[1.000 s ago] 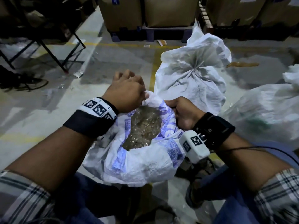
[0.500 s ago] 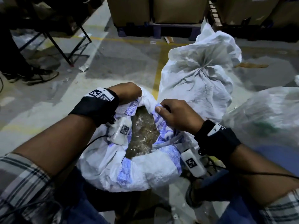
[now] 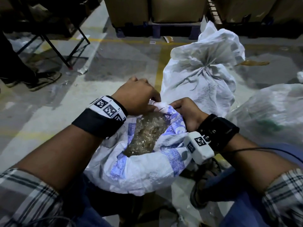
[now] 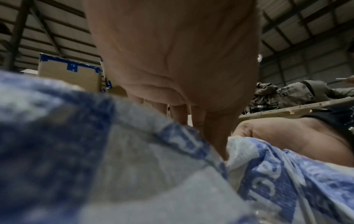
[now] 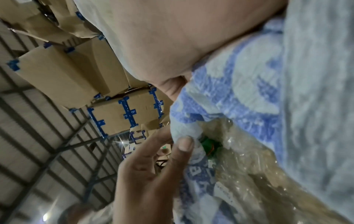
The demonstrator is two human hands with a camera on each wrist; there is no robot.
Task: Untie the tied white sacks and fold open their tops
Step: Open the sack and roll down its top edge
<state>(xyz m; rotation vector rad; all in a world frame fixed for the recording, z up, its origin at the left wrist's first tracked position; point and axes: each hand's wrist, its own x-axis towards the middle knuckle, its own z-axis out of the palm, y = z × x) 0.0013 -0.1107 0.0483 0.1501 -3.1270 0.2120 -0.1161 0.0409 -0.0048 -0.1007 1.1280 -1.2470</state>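
While the open white sack (image 3: 131, 174) sits at six o'clock between the person's knees, the left hand (image 3: 136, 97) and right hand (image 3: 185, 112) each pinch its folded rim at twelve o'clock; a tied sack (image 3: 203, 76) stands at one o'clock.

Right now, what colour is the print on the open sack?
Blue on white, on the open sack's folded rim. Head view shows it best.
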